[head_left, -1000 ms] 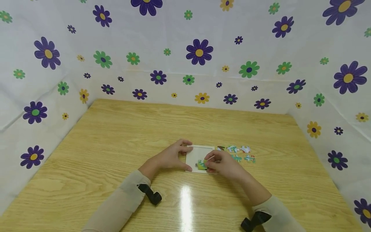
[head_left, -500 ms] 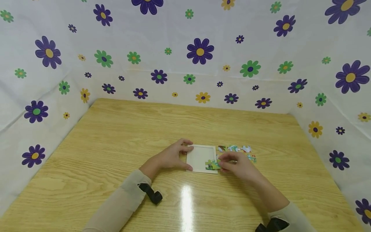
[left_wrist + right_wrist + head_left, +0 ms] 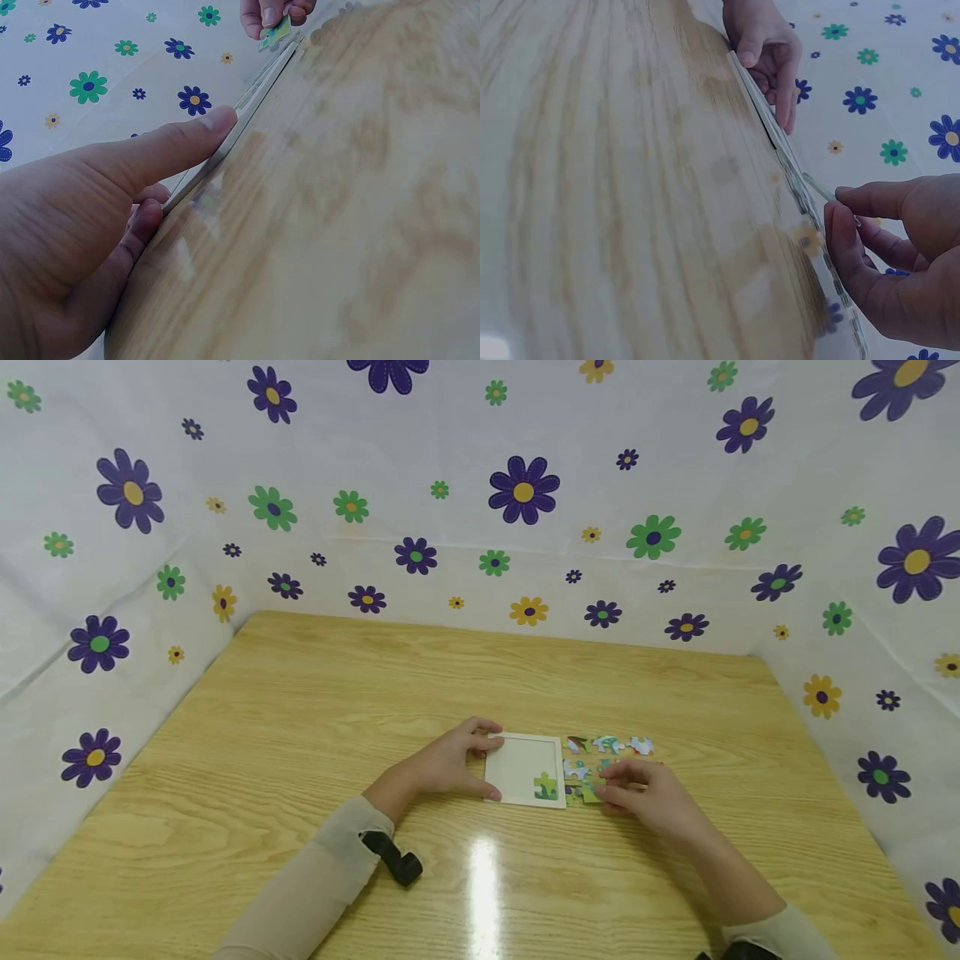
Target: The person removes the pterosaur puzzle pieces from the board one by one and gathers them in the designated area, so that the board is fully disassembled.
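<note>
A square white puzzle tray (image 3: 516, 768) lies on the table, with one green puzzle piece (image 3: 545, 787) in its near right corner. My left hand (image 3: 448, 766) holds the tray's left side, thumb at the near corner and fingers at the far one. Just right of the tray, my right hand (image 3: 654, 792) pinches another green puzzle piece (image 3: 591, 794) between thumb and fingertips. In the right wrist view that pinched piece (image 3: 820, 186) tilts up above a row of flat pieces. Several loose puzzle pieces (image 3: 609, 744) lie beside the tray, some partly hidden by the right hand.
The wooden table (image 3: 337, 693) extends around the tray on all sides. A white cloth with flower prints (image 3: 450, 460) hangs at the back and both sides. A black wrist strap with its camera (image 3: 401, 864) sits on the left sleeve.
My right hand has moved right from over the tray to the loose pieces, carrying the pinched green piece. The other green piece shows in the tray's corner. My left hand stays put.
</note>
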The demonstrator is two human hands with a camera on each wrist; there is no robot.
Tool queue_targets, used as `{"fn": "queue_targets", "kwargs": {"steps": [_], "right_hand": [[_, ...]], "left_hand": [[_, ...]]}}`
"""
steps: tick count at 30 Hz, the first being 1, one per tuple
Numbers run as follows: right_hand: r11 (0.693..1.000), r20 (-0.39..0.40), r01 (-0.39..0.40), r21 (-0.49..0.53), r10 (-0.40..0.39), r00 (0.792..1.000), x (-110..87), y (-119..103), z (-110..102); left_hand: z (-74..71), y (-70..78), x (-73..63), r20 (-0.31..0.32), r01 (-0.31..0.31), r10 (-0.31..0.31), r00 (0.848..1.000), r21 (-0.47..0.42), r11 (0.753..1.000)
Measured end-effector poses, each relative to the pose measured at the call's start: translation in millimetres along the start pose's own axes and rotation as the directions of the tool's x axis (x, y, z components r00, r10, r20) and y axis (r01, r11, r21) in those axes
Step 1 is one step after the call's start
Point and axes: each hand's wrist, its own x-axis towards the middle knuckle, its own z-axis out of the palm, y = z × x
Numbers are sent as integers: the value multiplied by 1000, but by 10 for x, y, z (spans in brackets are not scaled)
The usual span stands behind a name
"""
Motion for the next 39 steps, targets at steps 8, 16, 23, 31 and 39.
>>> {"fn": "queue_targets", "kwargs": {"steps": [8,16,23,31,39], "right_hand": [[997,-15,-61,-53,60,998,-39,62,-119],[979,-80,-76,-189,62,995,-61,75,-142],[940,-114,-68,-333,32,993,-80,31,-100],[927,-102,-29,-374,-10,995,-26,-109,-59],[956,10,65,-287,-65,998,199,-210,158]], "left_hand": [[-5,2,5,1,5,-5,1000,-4,1000],[1,3,14,3,7,-7,1000,-1,1000],[0,-10,11,1,1,-1,1000,6,1000],[-19,-23,-2,-3,11,-11,1000,-5,1000],[4,-35,19,6,-4,4,1000,-15,1000]]}}
